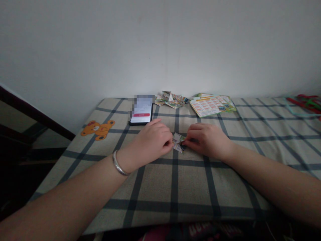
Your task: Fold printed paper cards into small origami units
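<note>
Left hand (152, 140) and right hand (208, 140) are both pinched shut on the small folded piece of colour-printed paper (179, 142), which I see lying between them on the grey checked cloth (175, 187) of the worktop. By the wall, a heap of similar folded paper pieces (170, 99) looks done, while the flat printed sheets (208, 105) beside it lie unfolded. No container visible.

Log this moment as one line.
left hand: pinching paper piece | right hand: pinching paper piece | phone: beyond left hand, lit
</note>
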{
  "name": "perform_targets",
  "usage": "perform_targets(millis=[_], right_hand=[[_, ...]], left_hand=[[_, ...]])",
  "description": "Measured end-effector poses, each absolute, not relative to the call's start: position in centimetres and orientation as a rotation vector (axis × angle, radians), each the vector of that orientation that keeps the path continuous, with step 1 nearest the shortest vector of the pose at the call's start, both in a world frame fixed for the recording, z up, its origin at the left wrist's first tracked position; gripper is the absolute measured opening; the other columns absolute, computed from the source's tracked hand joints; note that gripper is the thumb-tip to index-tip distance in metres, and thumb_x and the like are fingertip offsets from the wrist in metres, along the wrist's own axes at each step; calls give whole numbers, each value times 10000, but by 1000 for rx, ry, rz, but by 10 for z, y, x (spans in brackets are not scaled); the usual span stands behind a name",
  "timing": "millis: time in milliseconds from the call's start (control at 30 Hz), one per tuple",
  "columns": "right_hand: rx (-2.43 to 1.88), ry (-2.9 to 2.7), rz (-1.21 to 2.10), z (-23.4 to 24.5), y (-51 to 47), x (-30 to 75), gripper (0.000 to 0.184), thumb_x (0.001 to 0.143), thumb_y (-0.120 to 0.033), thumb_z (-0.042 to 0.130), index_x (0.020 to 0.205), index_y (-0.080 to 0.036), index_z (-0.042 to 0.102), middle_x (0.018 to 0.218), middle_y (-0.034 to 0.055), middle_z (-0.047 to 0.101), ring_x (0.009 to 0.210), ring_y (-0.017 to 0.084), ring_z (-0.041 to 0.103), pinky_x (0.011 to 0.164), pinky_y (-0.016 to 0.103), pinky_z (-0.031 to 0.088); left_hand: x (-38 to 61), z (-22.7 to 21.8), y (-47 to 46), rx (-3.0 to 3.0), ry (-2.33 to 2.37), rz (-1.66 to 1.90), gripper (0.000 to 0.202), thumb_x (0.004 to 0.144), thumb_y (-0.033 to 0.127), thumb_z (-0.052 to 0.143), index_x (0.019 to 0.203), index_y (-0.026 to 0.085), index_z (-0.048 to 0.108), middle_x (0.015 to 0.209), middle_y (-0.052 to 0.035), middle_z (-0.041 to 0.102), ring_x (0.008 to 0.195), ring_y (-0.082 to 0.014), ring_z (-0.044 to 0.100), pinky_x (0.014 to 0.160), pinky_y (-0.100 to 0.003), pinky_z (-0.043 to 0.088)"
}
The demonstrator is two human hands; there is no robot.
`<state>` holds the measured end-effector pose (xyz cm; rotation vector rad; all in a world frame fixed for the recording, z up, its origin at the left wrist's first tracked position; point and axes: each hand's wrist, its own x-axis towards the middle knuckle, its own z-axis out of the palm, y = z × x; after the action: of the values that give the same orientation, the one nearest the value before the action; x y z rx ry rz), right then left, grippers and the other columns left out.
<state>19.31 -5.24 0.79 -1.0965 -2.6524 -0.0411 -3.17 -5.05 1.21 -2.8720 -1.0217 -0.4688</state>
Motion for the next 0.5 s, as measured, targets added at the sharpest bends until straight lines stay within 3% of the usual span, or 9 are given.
perform_targets(millis=[233, 500], right_hand=[[-1195, -2628, 59, 13, -54, 194, 134, 864, -256, 598, 803, -200, 703, 814, 20, 652, 772, 160, 604, 643, 268, 373], [-1309, -2624, 130, 16, -55, 195, 164, 888, -293, 554, 822, -204, 675, 850, 20, 653, 761, 157, 599, 640, 265, 383]], left_hand=[[-30, 11, -53, -2841, -1051, -475, 158, 844, 226, 591, 702, 169, 629, 717, -12, 612, 776, -173, 549, 899, -387, 421], [-30, 15, -58, -2844, -1212, -363, 163, 875, 288, 618, 778, 167, 670, 752, -23, 649, 789, -185, 557, 798, -350, 403]])
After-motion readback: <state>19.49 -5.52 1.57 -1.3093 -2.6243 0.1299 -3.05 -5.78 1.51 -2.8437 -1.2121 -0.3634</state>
